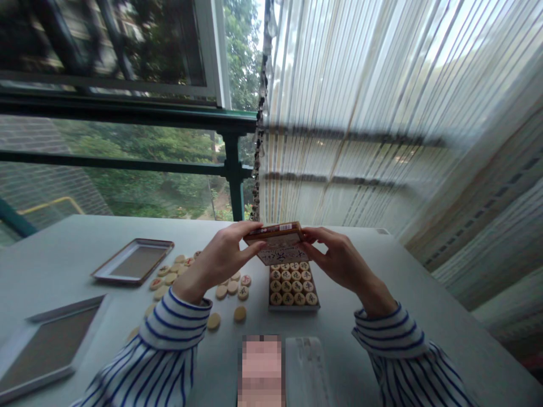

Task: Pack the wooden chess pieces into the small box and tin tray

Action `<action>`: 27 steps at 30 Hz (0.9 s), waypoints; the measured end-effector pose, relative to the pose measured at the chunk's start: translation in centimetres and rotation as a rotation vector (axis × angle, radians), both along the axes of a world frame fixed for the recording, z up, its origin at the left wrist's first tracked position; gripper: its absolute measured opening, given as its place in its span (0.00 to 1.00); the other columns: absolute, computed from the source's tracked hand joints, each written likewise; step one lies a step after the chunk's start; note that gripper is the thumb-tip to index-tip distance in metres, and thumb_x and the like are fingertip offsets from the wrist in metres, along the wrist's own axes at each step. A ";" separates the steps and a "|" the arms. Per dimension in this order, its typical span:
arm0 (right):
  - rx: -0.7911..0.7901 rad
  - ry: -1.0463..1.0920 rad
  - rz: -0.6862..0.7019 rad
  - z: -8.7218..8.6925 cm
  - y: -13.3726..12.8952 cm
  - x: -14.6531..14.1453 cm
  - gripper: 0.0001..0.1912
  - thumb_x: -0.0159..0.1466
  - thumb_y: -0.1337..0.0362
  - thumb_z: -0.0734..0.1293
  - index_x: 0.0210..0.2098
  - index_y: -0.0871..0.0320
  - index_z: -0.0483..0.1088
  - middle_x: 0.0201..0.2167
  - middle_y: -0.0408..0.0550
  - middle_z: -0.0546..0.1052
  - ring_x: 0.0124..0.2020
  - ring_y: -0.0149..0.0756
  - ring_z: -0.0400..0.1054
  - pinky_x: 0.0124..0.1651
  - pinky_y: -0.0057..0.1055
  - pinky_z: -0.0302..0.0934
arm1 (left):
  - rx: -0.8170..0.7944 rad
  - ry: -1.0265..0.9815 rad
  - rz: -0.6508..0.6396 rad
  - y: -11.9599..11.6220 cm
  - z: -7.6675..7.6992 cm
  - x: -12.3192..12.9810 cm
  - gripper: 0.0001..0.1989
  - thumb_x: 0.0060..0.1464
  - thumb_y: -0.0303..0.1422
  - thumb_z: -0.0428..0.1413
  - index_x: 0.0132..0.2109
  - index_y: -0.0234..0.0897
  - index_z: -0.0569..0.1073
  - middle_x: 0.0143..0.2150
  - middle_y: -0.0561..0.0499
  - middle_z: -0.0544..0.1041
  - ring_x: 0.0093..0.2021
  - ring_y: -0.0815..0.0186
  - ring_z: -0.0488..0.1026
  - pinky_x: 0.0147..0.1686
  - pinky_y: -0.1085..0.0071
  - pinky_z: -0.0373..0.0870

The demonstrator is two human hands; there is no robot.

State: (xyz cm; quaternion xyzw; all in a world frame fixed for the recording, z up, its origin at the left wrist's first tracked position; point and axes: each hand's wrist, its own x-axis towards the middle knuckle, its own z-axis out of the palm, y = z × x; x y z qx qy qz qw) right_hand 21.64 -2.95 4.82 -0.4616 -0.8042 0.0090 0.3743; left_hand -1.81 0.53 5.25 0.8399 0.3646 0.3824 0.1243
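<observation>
Landmark: the filled box (294,308), on the table.

Left hand (223,251): gripping the left end of a printed lid (278,243), thumb against the printed face, fingers at the upper edge. Right hand (339,254): narrow pinch, thumb and finger closed on the lid's right end. Both wrists end in striped sleeves (173,328).

Printed lid: tilted, raised over the far edge of the filled box and overlapping it in view; contact between the two cannot be told. Dark brush-style characters on the face; barcode on the edge.

Filled box: round pieces (287,286) packed in four columns, black characters facing up.

Left of the filled box: loose discs (232,287), some marked in red or black, others plain; part of the spread lies behind the left forearm. Farther left, beyond the discs: a brown-rimmed tray (133,263). Left and nearer the body than the filled box: a larger grey tray (55,345), cut by the frame edge.

Nearer the body than the filled box: a pixelated object (261,373), identity hidden; directly right of it, a translucent case (306,367).

Beyond the filled box, past the white table (339,362): green railing (169,164) and striped sheer curtain (360,102).
</observation>
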 end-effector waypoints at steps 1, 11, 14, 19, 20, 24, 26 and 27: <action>0.005 -0.013 -0.001 0.0 0.0 0.0 0.13 0.61 0.62 0.61 0.44 0.56 0.68 0.35 0.48 0.74 0.35 0.34 0.68 0.39 0.34 0.62 | 0.014 0.002 -0.011 -0.1 0.1 0.1 0.18 0.51 0.37 0.52 0.49 0.36 0.69 0.45 0.45 0.74 0.44 0.62 0.70 0.45 0.62 0.67; 0.009 -0.114 0.030 0.3 -0.5 -0.8 0.12 0.61 0.62 0.61 0.44 0.55 0.68 0.37 0.49 0.73 0.38 0.36 0.66 0.41 0.34 0.60 | 0.072 0.008 -0.068 -1.1 0.0 1.3 0.16 0.52 0.34 0.53 0.48 0.37 0.70 0.45 0.47 0.74 0.45 0.63 0.70 0.47 0.65 0.66; 0.018 -0.131 0.033 0.3 -0.6 -1.0 0.12 0.61 0.61 0.61 0.44 0.55 0.68 0.36 0.49 0.73 0.38 0.36 0.66 0.41 0.35 0.60 | 0.062 0.019 -0.055 -1.2 0.0 1.4 0.15 0.52 0.34 0.53 0.48 0.38 0.70 0.43 0.47 0.75 0.43 0.63 0.71 0.45 0.65 0.67; 0.024 -0.116 0.036 0.4 -0.7 -1.1 0.12 0.61 0.61 0.62 0.44 0.55 0.68 0.37 0.49 0.73 0.38 0.35 0.66 0.42 0.35 0.60 | 0.003 0.026 -0.051 -1.1 0.1 1.1 0.13 0.53 0.34 0.51 0.46 0.39 0.71 0.39 0.50 0.76 0.37 0.65 0.72 0.38 0.69 0.68; 0.026 -0.112 0.036 0.4 -0.7 -1.1 0.12 0.60 0.61 0.62 0.44 0.56 0.68 0.37 0.49 0.73 0.39 0.35 0.66 0.42 0.35 0.60 | -0.004 0.019 -0.048 -1.0 0.1 1.0 0.13 0.54 0.34 0.51 0.46 0.39 0.70 0.38 0.50 0.76 0.37 0.66 0.72 0.38 0.70 0.68; 0.032 -0.105 0.030 0.6 -0.7 -0.8 0.12 0.60 0.62 0.62 0.42 0.57 0.68 0.37 0.49 0.73 0.38 0.35 0.66 0.42 0.35 0.60 | -0.042 -0.008 -0.040 -0.7 0.1 0.5 0.13 0.54 0.34 0.50 0.46 0.38 0.69 0.39 0.51 0.76 0.37 0.66 0.73 0.37 0.71 0.70; 0.031 -0.104 0.019 0.7 -0.7 -0.5 0.12 0.60 0.63 0.63 0.43 0.58 0.68 0.37 0.49 0.73 0.38 0.35 0.66 0.42 0.35 0.60 | -0.059 -0.032 -0.041 -0.4 0.1 0.1 0.12 0.55 0.34 0.50 0.47 0.38 0.68 0.40 0.50 0.76 0.39 0.65 0.73 0.39 0.69 0.70; 0.031 -0.104 0.013 0.7 -0.6 -0.3 0.12 0.59 0.64 0.63 0.43 0.58 0.68 0.38 0.49 0.73 0.39 0.35 0.66 0.43 0.35 0.60 | -0.066 -0.047 -0.045 -0.3 0.0 0.0 0.12 0.55 0.34 0.49 0.46 0.38 0.67 0.40 0.50 0.76 0.40 0.64 0.73 0.40 0.68 0.70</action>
